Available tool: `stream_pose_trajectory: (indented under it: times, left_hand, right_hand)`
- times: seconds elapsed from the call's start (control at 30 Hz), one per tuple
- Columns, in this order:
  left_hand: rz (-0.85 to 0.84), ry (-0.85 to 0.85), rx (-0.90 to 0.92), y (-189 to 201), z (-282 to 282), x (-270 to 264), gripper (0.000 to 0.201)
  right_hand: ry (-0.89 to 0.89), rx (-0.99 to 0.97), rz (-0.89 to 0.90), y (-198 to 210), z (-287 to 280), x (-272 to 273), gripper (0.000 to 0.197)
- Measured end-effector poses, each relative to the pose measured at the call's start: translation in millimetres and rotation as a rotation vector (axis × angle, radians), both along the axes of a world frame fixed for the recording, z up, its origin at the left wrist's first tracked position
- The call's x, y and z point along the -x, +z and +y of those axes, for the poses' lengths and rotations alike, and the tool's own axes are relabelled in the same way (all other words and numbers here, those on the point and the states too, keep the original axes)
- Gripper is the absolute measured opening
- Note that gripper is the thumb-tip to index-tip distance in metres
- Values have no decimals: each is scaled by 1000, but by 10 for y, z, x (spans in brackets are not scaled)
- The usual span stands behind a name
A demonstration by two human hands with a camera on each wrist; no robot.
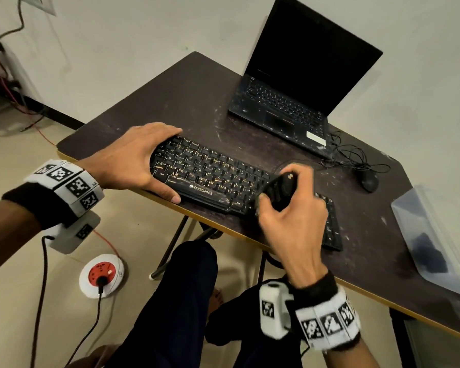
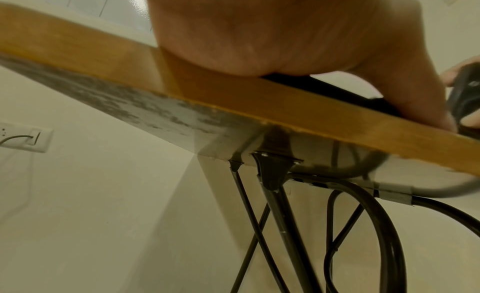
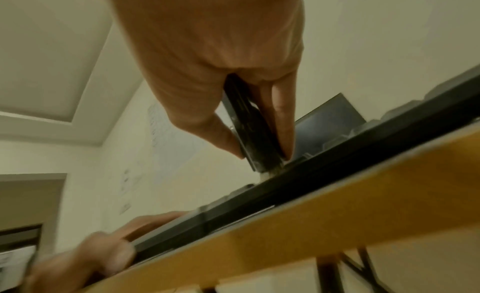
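Left hand grips the left end of a black keyboard: thumb along the near side, fingers curled over the far side, their tips hidden behind it. Right hand pinches a black tool between thumb and fingers, held steeply over the keyboard's right half. In the right wrist view the tool's pale lower tip touches the keys; what kind of tool it is cannot be made out. The hand covers the keys beneath it and blurs at its far edge.

The keyboard lies along the near edge of the surface, toward its left corner, and its right end projects past the right hand. The left wrist view shows mostly the palm, the surface's yellow rim and the folding legs below.

At the far edge stands an open laptop, screen dark. Beside it, toward the right edge, lies a mouse with its cable in loose loops. A clear plastic container at the right edge is cut off by the frame; its dark contents are indistinct. On the floor, a round socket unit.
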State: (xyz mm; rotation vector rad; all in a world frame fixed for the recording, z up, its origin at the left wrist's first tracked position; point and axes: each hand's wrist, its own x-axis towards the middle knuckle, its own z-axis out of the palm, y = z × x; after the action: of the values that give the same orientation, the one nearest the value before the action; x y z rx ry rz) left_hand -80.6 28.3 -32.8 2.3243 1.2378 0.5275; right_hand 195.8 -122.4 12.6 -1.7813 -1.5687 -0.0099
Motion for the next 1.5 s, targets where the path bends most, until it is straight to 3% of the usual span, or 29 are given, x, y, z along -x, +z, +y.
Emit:
stream_pose_trajectory:
  times: [0.07,0.2,0.33,0.47,0.6,0.73,0.87,1.0,1.13,1.27,1.4,1.5]
  left_hand:
    - [-1,-6,-3,3,-10,-9,148]
    - [-3,1,16,8,-6,19,148]
    - [4,-7,-6,-4,9,-4,148]
    - [-9,0,0,-41,3,24,148]
    - [6,-2,-6,-35,31,9,148]
    - [12,10,-8,-67,34,30,150]
    - [5,0,-9,-47,23,10,149]
    - [-11,-2,-13,-65,24,28,149]
    - [-6,-4,-15,-34,19,15,149]
    - [-20,-2,-12,-47,11,25,147]
    - [-31,-5,-3,-35,11,15,146]
    - [-32,2,10,-54,16,27,147]
  right_hand:
    - [-70,12,17,42,91,-76,51]
    - [47,82,25,49,-147,98,51]
    - [-110,45,52,68,30,-103,49]
    - [19,84,17,31,-272,93,52]
    - [-90,32,63,6,-114,-53,49]
    - [86,69,30,-11,-292,151,50]
    - [-103,5,74,1,-119,-91,51]
    - [55,73,44,28,-263,45,50]
    - [-116,47,71,54,-71,-157,50]
    - [107,80,-13,22,-230,66,51]
    - [-80,27,61,47,-13,-179,50]
    - [67,73,51,63,-112,-58,50]
